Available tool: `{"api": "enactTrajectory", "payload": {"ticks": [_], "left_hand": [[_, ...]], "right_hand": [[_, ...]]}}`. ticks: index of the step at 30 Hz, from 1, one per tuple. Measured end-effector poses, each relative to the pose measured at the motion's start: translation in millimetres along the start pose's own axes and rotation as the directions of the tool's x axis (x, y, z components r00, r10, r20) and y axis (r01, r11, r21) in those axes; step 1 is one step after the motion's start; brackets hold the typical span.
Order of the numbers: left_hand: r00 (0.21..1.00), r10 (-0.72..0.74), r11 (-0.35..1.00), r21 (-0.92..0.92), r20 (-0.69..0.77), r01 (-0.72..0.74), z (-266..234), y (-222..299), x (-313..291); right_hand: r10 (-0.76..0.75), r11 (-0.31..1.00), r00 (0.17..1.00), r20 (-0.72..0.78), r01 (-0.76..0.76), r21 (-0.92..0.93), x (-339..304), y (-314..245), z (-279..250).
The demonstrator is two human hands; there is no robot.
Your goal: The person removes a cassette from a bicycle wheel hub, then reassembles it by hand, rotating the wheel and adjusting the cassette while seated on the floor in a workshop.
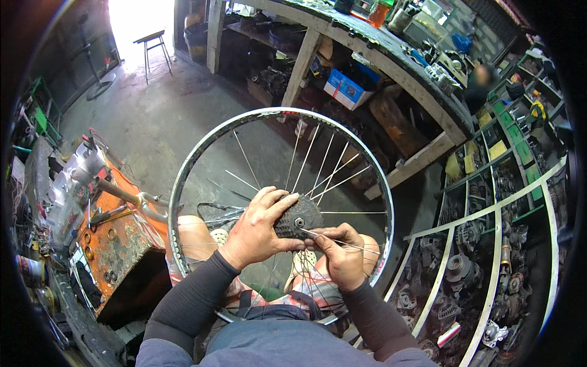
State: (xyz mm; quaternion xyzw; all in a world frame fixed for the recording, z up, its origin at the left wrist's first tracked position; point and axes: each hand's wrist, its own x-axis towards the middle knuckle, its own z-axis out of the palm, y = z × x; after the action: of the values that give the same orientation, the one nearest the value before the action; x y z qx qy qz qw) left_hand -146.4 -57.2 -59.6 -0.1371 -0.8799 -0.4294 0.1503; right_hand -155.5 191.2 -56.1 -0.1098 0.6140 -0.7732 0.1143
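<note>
A bicycle wheel [386, 183] with a pale rim and no tyre lies across my lap. Only some of its spokes run between hub and rim, and several have loose-looking ends. Dark, greasy sprockets [313, 211] sit at the centre, facing up, around a hub axle [299, 223]. My left hand [260, 226] is closed round their left side, fingers over the top and thumb below. Just right of the axle, my right hand [342, 260] pinches a thin spoke [361, 248], whose inner end is close to the hub. My fingers partly cover where it meets the hub.
To the left stands a worn orange metal box [116, 248] with tools and a bicycle fork [137, 199]. A wooden workbench [373, 52] crosses the back, a blue carton [347, 88] beneath. Racks of metal parts [461, 269] line the right. A stool [153, 46] stands by the doorway.
</note>
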Motion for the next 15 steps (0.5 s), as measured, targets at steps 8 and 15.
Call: {"api": "enactTrajectory", "payload": {"ticks": [8, 15], "left_hand": [[1.000, -0.003, 1.000, 0.008, 0.018, 0.003, -3, -3, -1], [1.000, 0.015, 1.000, -0.006, -0.017, -0.015, 1, -1, 2]], "right_hand": [[-0.576, 0.506, 0.737, 0.353, 0.661, -0.554, 6, 1, 11], [-0.149, 0.988, 0.984, -0.096, 0.152, 0.024, -5, 0, 24]]}}
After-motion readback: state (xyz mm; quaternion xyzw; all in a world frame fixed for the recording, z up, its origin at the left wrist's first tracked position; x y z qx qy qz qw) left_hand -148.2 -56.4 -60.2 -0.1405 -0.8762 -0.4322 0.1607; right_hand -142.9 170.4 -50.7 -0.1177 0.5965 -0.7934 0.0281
